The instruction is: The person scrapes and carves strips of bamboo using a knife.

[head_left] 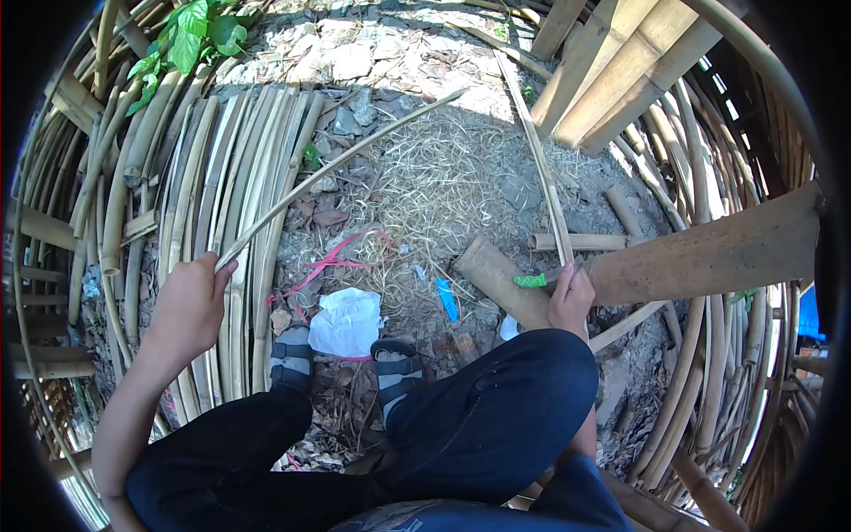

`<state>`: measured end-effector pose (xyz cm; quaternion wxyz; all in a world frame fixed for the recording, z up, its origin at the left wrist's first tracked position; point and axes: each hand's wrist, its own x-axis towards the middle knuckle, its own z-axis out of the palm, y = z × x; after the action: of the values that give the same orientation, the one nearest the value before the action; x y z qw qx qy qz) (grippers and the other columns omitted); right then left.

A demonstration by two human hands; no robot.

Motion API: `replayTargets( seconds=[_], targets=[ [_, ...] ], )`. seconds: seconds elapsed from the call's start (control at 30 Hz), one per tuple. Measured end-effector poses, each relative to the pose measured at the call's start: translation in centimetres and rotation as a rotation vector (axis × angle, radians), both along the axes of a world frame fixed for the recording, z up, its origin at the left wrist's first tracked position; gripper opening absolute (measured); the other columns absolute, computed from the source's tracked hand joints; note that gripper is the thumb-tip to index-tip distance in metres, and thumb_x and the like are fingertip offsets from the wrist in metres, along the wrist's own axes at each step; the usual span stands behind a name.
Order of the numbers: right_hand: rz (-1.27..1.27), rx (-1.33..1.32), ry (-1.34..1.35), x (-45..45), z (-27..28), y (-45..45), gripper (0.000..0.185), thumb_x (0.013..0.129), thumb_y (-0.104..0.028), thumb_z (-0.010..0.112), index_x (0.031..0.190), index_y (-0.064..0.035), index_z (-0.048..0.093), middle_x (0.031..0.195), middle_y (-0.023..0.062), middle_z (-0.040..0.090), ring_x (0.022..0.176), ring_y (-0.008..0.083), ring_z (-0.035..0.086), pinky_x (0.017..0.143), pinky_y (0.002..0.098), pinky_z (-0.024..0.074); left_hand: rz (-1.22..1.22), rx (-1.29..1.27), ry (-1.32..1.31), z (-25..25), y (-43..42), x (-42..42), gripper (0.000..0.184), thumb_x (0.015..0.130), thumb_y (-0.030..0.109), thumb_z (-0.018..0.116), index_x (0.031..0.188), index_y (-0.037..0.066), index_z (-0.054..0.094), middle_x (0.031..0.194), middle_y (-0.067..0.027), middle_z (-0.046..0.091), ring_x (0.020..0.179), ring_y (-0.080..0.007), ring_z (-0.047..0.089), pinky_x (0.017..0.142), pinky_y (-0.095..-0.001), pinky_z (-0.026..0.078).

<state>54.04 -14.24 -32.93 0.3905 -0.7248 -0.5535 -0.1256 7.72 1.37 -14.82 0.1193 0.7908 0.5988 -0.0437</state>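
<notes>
My left hand [188, 306] is closed round the near end of a long split bamboo strip [341, 162], which slants up and to the right over the ground. My right hand [572, 297], beside my raised knee, grips the lower end of a second bamboo strip [539, 160] that points away from me. Just left of those fingers sticks out a bright green end [530, 280], perhaps a handle; whether my right hand holds it I cannot tell. A thick bamboo pole [709, 253] runs close by on the right.
Split bamboo strips [226, 177] lie side by side at left. Pale shavings [443, 168] cover the middle ground. A white sheet [346, 321], pink ribbon [332, 260] and blue wrapper [446, 300] lie near my feet. A short bamboo log [496, 279] and upright bamboo pieces [620, 71] stand rightward.
</notes>
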Motion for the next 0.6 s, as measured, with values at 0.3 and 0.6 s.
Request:
replayTargets(
  seconds=[0.3, 0.6],
  targets=[
    [-0.086, -0.094, -0.242, -2.4, 1.4, -1.2, 0.025, 0.096, -0.009, 0.052, 0.073, 0.0013, 0.053, 0.064, 0.0187, 0.048, 0.056, 0.0394, 0.051, 0.051, 0.0472, 0.0382, 0.018, -0.038, -0.038, -0.6, -0.1, -1.1, 0.038, 0.100, 0.024, 0.050, 0.080, -0.008, 0.054, 0.067, -0.0302, 0.057, 0.070, -0.0497, 0.057, 0.064, -0.0540, 0.044],
    [-0.194, 0.088, -0.274, -3.1, 7.9, -3.2, 0.024, 0.095, -0.004, 0.051, 0.071, -0.0005, 0.051, 0.066, 0.0172, 0.050, 0.053, 0.0358, 0.050, 0.048, 0.0447, 0.0370, 0.026, -0.033, -0.113, -1.0, -0.4, -1.8, 0.036, 0.100, 0.022, 0.051, 0.078, -0.007, 0.052, 0.064, -0.0297, 0.055, 0.068, -0.0500, 0.055, 0.061, -0.0544, 0.041]
  ],
)
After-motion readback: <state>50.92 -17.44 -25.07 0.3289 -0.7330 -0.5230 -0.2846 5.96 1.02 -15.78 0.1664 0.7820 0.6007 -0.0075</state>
